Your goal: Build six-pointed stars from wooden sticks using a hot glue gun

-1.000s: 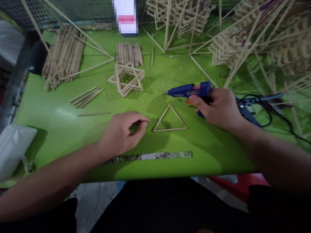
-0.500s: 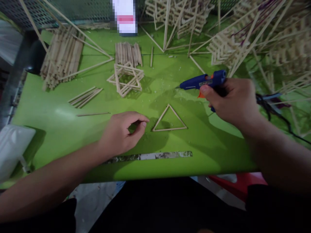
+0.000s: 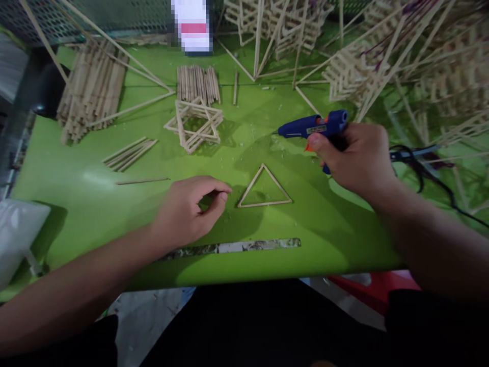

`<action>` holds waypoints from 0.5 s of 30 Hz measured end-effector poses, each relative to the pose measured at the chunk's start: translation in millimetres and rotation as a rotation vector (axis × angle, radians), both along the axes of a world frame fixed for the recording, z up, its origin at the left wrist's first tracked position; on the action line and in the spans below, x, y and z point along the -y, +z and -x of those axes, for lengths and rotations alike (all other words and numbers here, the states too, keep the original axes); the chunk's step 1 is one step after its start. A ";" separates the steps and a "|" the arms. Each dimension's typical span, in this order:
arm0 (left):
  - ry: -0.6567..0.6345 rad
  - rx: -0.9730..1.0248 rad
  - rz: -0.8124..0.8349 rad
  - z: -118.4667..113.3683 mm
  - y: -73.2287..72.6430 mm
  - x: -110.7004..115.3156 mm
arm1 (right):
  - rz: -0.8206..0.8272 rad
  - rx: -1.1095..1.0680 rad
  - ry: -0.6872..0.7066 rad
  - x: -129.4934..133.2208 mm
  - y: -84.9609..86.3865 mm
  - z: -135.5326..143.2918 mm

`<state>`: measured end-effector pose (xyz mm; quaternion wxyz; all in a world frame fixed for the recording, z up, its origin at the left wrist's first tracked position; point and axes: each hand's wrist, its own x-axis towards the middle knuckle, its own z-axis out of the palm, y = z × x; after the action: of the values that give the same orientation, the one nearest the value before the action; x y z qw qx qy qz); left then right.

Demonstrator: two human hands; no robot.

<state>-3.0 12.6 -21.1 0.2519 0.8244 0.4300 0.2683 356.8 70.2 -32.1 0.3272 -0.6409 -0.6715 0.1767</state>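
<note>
Stick triangle (image 3: 265, 204) lies flat on the green worktop (image 3: 324, 239), between the two hands, one side facing the person; probably set there so every corner is in easy reach. Three thin sticks, ends meeting.

Right hand (image 3: 357, 158): grip wrapped round the handle of a blue hot-glue gun (image 3: 313, 127), thumb along its side by the orange trigger. Gun held up off the surface, nozzle pointing left, beyond the triangle's far corner and apart from it; likely kept that way so the hot tip stays off sticks and skin. Cable (image 3: 445, 183) trails off right, away from the triangle.

Left hand (image 3: 193, 209): grip curled, thumb and index tips close together, just beside the triangle's left corner. Can't tell whether the tips meet or pinch anything thin. Looks like a resting pose, near enough to steady the piece.

Beyond the left hand: six-pointed star frame (image 3: 180, 124), layered sticks, just in front of a short-stick bundle (image 3: 196, 84) laid side by side, presumably for easy picking. Small loose stick group (image 3: 130, 154) and one single thin stick (image 3: 142, 181) farther left. Patterned flat strip (image 3: 239, 247) lies along the near edge; use unclear.
</note>
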 end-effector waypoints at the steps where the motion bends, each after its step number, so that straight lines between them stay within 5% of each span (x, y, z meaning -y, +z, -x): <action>1: -0.004 0.004 0.003 0.1 0.0 0.1 | 0.016 -0.005 0.006 0.6 0.9 0.2; 7: 0.009 -0.014 -0.009 0.2 -0.4 0.8 | -0.041 0.037 -0.010 4.3 2.5 1.4; 15: 0.004 -0.014 -0.004 0.8 -0.6 1.1 | 0.084 0.111 -0.043 1.0 8.7 -2.7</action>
<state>-3.8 11.5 -21.7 0.2467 0.8261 0.4328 0.2636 359.5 69.3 -23.3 0.2659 -0.6771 -0.6667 0.1622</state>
